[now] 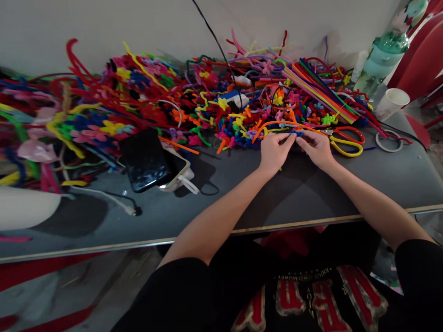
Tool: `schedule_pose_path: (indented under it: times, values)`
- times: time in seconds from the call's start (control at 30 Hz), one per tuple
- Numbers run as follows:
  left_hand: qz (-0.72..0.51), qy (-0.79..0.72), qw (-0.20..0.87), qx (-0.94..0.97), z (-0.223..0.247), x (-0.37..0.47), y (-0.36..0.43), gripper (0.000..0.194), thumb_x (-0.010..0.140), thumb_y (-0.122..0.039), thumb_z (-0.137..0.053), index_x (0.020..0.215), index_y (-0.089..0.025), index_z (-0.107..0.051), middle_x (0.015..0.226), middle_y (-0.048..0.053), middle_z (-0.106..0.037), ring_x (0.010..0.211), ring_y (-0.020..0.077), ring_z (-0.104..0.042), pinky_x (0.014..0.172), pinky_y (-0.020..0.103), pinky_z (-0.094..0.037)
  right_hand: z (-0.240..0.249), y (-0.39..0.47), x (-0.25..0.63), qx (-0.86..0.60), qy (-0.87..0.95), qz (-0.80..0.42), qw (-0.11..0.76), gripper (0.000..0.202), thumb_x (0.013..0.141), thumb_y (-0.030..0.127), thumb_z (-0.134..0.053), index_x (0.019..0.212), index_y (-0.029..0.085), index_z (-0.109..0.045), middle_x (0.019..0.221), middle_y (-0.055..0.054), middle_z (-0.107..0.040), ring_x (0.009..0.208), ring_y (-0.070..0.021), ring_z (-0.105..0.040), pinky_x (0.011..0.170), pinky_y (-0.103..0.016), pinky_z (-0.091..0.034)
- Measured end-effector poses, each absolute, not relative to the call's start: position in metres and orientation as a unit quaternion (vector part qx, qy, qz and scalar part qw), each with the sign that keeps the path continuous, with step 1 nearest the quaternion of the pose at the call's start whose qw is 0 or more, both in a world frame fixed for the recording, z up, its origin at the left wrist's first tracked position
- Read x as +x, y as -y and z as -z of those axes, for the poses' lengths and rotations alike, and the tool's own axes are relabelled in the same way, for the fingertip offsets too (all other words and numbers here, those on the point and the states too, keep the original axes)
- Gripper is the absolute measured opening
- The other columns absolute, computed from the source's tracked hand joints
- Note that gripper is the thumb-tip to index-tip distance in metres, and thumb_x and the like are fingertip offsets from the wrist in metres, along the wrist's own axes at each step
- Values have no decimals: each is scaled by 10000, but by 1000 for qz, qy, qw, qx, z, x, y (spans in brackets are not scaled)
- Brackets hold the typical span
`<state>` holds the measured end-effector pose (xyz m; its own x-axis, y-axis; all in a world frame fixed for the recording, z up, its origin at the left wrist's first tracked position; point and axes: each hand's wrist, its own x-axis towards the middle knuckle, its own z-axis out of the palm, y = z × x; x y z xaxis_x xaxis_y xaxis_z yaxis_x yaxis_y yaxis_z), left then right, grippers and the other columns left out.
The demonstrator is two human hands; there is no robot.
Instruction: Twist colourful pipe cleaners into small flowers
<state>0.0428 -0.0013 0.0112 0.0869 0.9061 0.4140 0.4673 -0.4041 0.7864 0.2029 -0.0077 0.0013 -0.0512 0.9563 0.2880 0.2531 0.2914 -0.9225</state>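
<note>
My left hand [274, 152] and my right hand [317, 147] meet at the near edge of the heap of coloured pipe cleaners. Their fingertips pinch a small blue fuzzy piece [296, 132] between them, and most of it is hidden by the fingers. Just behind the hands, an orange pipe cleaner [277, 122] arches across the heap. To the right of my right hand lie scissors with a red and a yellow handle loop [347, 151].
A black phone [145, 161] rests on a pale case at the left. A white ring [389, 141], a paper cup [392, 102] and a green bottle [384, 60] stand or lie at the right. A white cable [107, 196] crosses the grey table [207, 207].
</note>
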Motion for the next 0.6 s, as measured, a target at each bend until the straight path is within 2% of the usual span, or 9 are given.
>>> schedule_pose_path:
  times: [0.1, 0.17, 0.27, 0.33, 0.43, 0.53, 0.6]
  values:
    - [-443, -454, 194, 748, -9, 45, 0, 296, 953, -357, -534, 829, -222, -767, 801, 37, -757, 865, 212, -641, 844, 373, -534, 0, 5, 206, -478, 619, -356, 511, 365, 824, 523, -655, 980, 204, -737, 729, -8, -664, 540, -96, -531, 511, -252, -474]
    - [-426, -426, 177, 778, -11, 45, -1, 236, 922, -323, -558, 933, -210, -765, 926, 59, -774, 960, 234, -644, 900, 401, -530, 0, 3, 207, -481, 615, -342, 523, 314, 825, 479, -655, 965, 210, -737, 742, -9, -672, 532, -92, -531, 496, -247, -473]
    - [-416, -430, 135, 790, -23, 32, -9, 218, 882, -289, -586, 991, -204, -754, 977, 76, -765, 1007, 248, -651, 956, 419, -515, 1, 1, 209, -495, 613, -324, 523, 291, 825, 445, -653, 993, 221, -736, 719, -1, -660, 527, -96, -539, 476, -244, -466]
    - [-424, -514, 90, 740, -39, 9, -19, 208, 892, -280, -570, 968, -200, -747, 985, 83, -758, 1013, 255, -656, 1003, 438, -492, 2, -1, 210, -501, 613, -319, 521, 282, 822, 428, -656, 990, 215, -734, 698, 4, -650, 528, -98, -550, 477, -243, -467]
    - [-366, -749, 38, 551, -67, -46, -40, 217, 899, -299, -594, 894, -124, -722, 941, 145, -745, 1019, 324, -661, 1004, 528, -476, 4, -2, 210, -501, 609, -322, 523, 249, 814, 399, -665, 940, 194, -728, 680, 8, -645, 525, -93, -554, 491, -242, -478]
    - [-253, -861, 49, 438, -85, -115, -58, 411, 809, -357, -733, 1026, -15, -666, 1213, 238, -677, 1188, 406, -593, 1041, 575, -443, 5, -3, 211, -498, 607, -325, 528, 236, 810, 381, -667, 916, 179, -723, 678, 9, -644, 523, -88, -553, 505, -246, -496]
    - [-261, -875, 25, 406, -85, -158, -64, 577, 850, -437, -659, 1195, 18, -579, 1380, 269, -573, 1309, 431, -481, 1092, 637, -359, 4, -3, 211, -497, 607, -326, 527, 241, 807, 380, -667, 921, 175, -724, 681, 9, -645, 528, -87, -554, 516, -249, -507]
